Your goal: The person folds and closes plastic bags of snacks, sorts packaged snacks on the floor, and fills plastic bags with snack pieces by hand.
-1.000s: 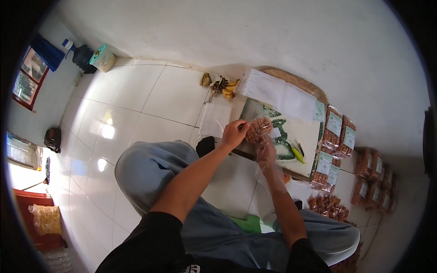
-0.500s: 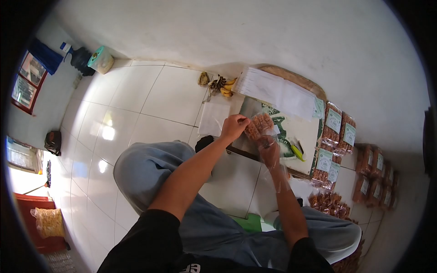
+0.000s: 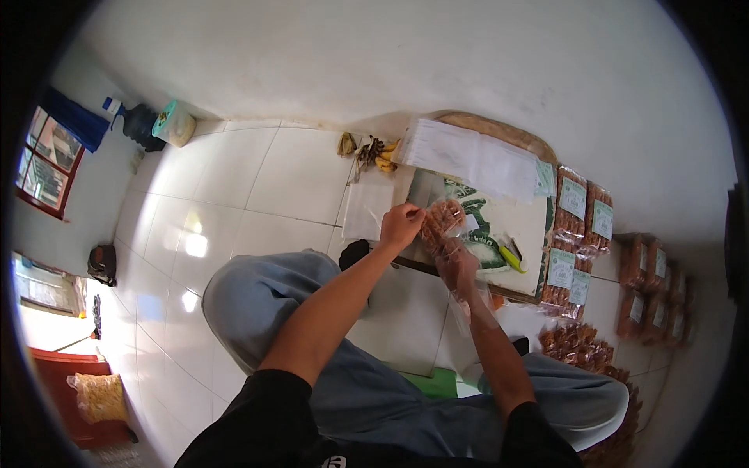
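Observation:
A clear plastic bag of brown, lumpy snack pieces [image 3: 446, 214] is between my hands above the low table's near edge. My left hand [image 3: 401, 225] is closed in a pinch at the bag's left edge. On the other side, my right hand [image 3: 458, 269] reaches into the bag's mouth against the snacks. Loose clear film hangs around that wrist, and its fingers are hidden by plastic and snacks. Beyond them lies a green-and-white patterned tabletop [image 3: 511, 226] with a yellow-green cutter [image 3: 512, 259] on it.
White sheets or bags [image 3: 476, 156] lie along the table's far side, with green labels [image 3: 544, 179] beside them. Labelled snack packs [image 3: 572, 207] stand at the right, more packs [image 3: 655, 288] beyond. Loose brown snacks [image 3: 577, 348] lie near my right knee. Bananas [image 3: 385, 154] rest on the floor.
My right hand has pushed slightly up and left, deeper into the bag, covering more of the snacks. My left hand keeps its pinch at the edge. The view has shifted slightly.

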`<state>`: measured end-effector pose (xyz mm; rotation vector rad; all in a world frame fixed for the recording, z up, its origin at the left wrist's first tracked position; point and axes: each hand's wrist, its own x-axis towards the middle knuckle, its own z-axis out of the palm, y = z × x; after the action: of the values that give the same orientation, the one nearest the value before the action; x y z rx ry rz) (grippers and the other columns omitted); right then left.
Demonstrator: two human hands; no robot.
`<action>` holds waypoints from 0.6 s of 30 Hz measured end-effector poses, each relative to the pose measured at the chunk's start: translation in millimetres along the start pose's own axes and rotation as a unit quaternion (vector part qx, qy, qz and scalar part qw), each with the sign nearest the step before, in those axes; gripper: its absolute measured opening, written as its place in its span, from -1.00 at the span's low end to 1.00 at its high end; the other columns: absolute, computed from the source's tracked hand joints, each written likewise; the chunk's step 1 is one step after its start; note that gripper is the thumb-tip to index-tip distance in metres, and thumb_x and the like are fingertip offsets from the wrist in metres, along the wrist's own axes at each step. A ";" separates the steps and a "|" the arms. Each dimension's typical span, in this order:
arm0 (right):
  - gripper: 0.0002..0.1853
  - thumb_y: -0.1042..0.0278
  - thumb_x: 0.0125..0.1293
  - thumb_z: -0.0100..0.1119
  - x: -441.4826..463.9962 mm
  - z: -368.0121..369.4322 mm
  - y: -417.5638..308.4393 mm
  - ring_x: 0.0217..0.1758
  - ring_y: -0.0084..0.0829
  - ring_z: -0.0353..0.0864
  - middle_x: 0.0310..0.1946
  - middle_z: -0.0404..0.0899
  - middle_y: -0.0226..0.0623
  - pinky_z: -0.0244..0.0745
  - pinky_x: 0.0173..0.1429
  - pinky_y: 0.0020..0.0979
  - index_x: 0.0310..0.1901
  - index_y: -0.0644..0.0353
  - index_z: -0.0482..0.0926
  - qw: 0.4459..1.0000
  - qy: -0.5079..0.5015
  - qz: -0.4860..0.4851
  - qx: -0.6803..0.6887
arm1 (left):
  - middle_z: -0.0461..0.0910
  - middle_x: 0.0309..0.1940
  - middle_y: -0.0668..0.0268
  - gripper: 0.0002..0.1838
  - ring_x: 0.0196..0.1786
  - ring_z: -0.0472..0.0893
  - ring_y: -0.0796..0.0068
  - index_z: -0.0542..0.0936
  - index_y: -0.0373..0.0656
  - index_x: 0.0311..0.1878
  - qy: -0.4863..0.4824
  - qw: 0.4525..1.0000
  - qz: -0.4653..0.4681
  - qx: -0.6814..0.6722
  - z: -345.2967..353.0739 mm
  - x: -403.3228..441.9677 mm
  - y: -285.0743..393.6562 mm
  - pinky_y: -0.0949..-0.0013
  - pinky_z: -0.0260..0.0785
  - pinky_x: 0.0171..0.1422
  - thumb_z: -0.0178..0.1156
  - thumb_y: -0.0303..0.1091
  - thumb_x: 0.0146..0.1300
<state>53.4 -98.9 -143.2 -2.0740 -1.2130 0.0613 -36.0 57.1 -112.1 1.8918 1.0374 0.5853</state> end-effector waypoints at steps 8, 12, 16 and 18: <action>-0.79 0.34 0.27 0.14 3.6 -1.5 5.3 -0.26 -0.12 0.65 -0.20 0.62 -0.35 0.53 -0.21 -0.13 -0.08 -0.13 0.61 0.998 -0.062 -0.031 -0.005 | 0.71 -0.27 0.12 -0.48 -0.16 0.69 0.13 0.66 -0.21 -0.08 -0.050 0.998 -0.031 0.033 -2.5 2.1 15.3 0.18 0.50 -0.03 0.19 0.14 0.26; -0.79 0.41 0.25 0.15 3.8 7.4 15.7 -0.23 -0.12 0.63 -0.16 0.60 -0.33 0.54 -0.20 -0.17 -0.09 -0.07 0.62 0.996 -0.081 -0.017 -0.011 | 0.70 -0.27 0.10 -0.37 -0.15 0.69 0.13 0.62 -0.24 0.00 -0.068 0.993 -0.006 0.093 2.5 8.7 16.5 0.23 0.49 -0.03 0.18 0.23 0.25; -0.78 0.51 0.20 0.19 3.4 17.3 23.0 -0.15 -0.14 0.63 -0.15 0.59 -0.26 0.55 -0.20 -0.25 -0.12 0.01 0.61 0.989 0.013 -0.092 0.113 | 0.70 -0.28 0.11 -0.30 -0.14 0.68 0.14 0.61 -0.25 0.03 -0.065 0.979 0.047 0.190 11.1 14.8 12.2 0.22 0.49 -0.01 0.17 0.29 0.22; -0.78 0.52 0.19 0.21 5.0 19.5 30.8 -0.14 -0.15 0.64 -0.14 0.59 -0.23 0.55 -0.21 -0.26 -0.13 0.03 0.61 0.982 0.010 -0.056 0.180 | 0.69 -0.29 0.12 -0.30 -0.13 0.68 0.15 0.62 -0.25 0.01 -0.075 0.977 0.044 0.196 8.4 18.8 15.6 0.22 0.48 -0.01 0.17 0.30 0.21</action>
<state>71.6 -93.2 -174.7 -1.6872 -1.2042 0.1921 -13.1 64.7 -103.0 2.2962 1.0294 0.2931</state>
